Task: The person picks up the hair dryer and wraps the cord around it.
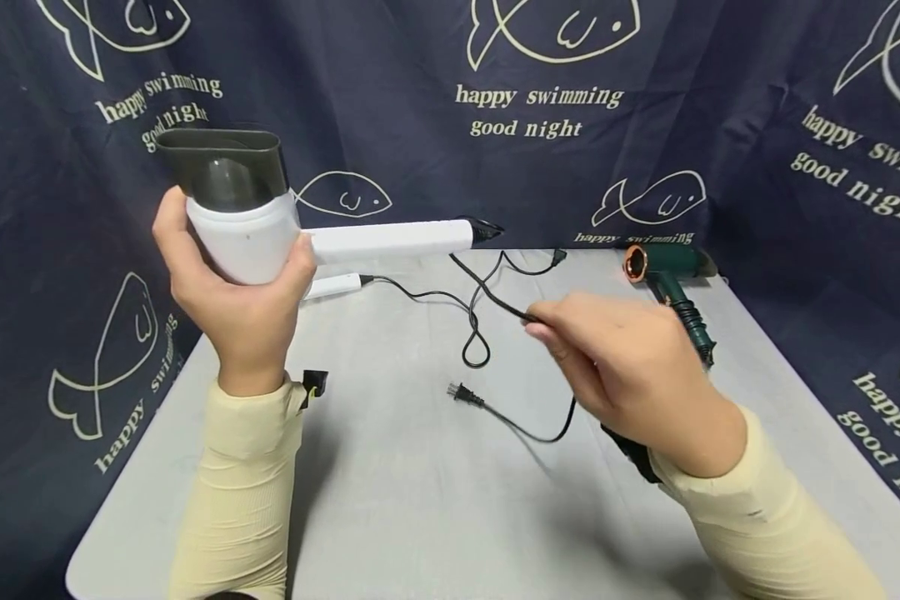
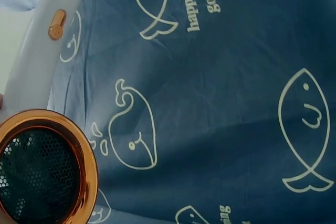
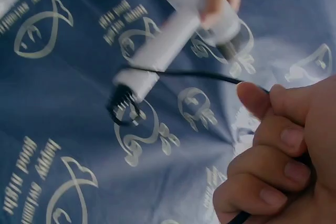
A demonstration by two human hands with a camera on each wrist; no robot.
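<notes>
My left hand (image 1: 232,308) grips a white hair dryer (image 1: 243,237) by its barrel, raised above the table. Its dark flat nozzle (image 1: 225,171) points up and its handle (image 1: 390,239) stretches to the right. In the left wrist view the copper-rimmed rear grille (image 2: 86,166) and a copper switch (image 2: 56,24) show. My right hand (image 1: 630,367) pinches the dryer's black cord (image 1: 495,297) between thumb and forefinger; in the right wrist view the cord (image 3: 205,74) runs from the handle's end to the fingertips. Below hangs the cord's two-pin plug (image 1: 465,394), close over the table.
A green hair dryer (image 1: 671,262) with its cord wrapped lies at the back right of the table (image 1: 390,500). Behind the left hand lies a white handle (image 1: 337,286) with a looped black cord (image 1: 474,350). Dark printed curtains (image 1: 405,108) enclose the table.
</notes>
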